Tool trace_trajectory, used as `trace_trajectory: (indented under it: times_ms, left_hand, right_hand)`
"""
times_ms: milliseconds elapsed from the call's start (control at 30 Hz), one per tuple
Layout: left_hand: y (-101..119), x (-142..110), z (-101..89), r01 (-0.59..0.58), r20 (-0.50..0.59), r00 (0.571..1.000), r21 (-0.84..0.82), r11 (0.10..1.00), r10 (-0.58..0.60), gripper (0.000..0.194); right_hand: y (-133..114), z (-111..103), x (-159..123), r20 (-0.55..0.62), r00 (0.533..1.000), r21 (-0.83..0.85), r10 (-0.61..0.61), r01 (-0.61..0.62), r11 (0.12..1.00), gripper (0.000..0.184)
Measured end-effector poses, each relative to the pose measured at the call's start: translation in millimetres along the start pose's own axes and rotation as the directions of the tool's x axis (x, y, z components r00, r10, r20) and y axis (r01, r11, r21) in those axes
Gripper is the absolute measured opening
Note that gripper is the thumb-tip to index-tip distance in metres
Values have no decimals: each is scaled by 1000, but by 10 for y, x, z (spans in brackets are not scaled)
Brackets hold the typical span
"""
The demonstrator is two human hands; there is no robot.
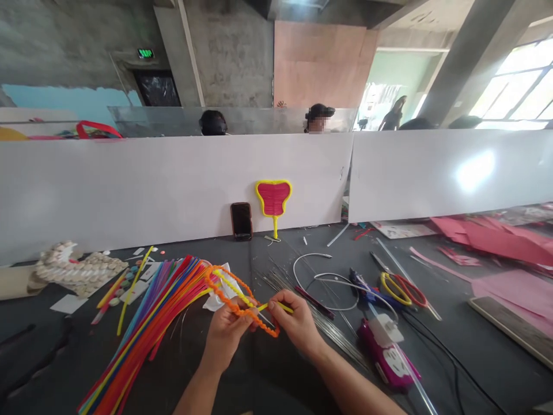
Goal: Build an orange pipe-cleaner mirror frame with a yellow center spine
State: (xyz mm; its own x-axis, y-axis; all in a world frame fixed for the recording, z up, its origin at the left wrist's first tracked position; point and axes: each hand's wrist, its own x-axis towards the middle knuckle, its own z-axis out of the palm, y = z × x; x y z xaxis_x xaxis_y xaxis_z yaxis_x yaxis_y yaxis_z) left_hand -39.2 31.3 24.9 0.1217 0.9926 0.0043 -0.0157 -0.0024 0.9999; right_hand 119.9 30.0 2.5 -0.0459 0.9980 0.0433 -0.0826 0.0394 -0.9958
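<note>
My left hand [231, 325] is closed on a loop of twisted orange pipe cleaner [224, 297], which bends round in a long frame above the table. A yellow pipe cleaner [235, 286] runs along the inside of this loop. Between thumb and fingers, my right hand [296, 323] pinches the end of the yellow pipe cleaner, close to the loop's near right corner. A pipe-cleaner fan [274, 199], red with a yellow rim and handle, leans upright on the white partition. Left of my hands lies a bundle of coloured pipe cleaners [159, 314].
A phone [241, 221] stands beside the fan. To the right lie thin metal wires [332, 331], scissors [400, 285], a white cable [298, 271] and a purple power strip [389, 357]. Pink sheets [514, 294] cover the far right. Other people are behind the white partition [173, 184].
</note>
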Motion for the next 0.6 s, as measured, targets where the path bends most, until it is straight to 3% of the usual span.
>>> trace_trajectory:
  times_ms: [167,267,333,367,467,533,600]
  left_hand:
    - [-12,6,10,17,-57,998,6,1000,-17,18]
    - [-60,38,29,22,-149,988,-80,997,-34,17]
    - [-97,63,41,53,-219,973,-101,993,-74,18]
    - [-114,74,46,50,-248,966,-115,992,-77,18]
    - [-164,89,68,35,-288,955,-140,990,-74,17]
    - [-193,91,87,23,-304,950,-153,988,-69,16]
    - [-214,90,107,10,-330,942,-171,985,-66,15]
  right_hand:
    - [14,-53,21,30,998,-45,-48,50,998,26]
    - [22,-128,32,-69,966,-222,-251,230,947,24]
    - [6,-181,22,-153,880,-432,-450,350,831,21]
    - [-9,-203,10,-137,822,-521,-553,415,746,16]
    - [-71,-225,-48,95,716,-660,-691,565,495,10]
    - [-113,-202,-94,203,683,-689,-701,609,394,15]
    - [-148,-166,-135,261,679,-693,-687,627,356,20]
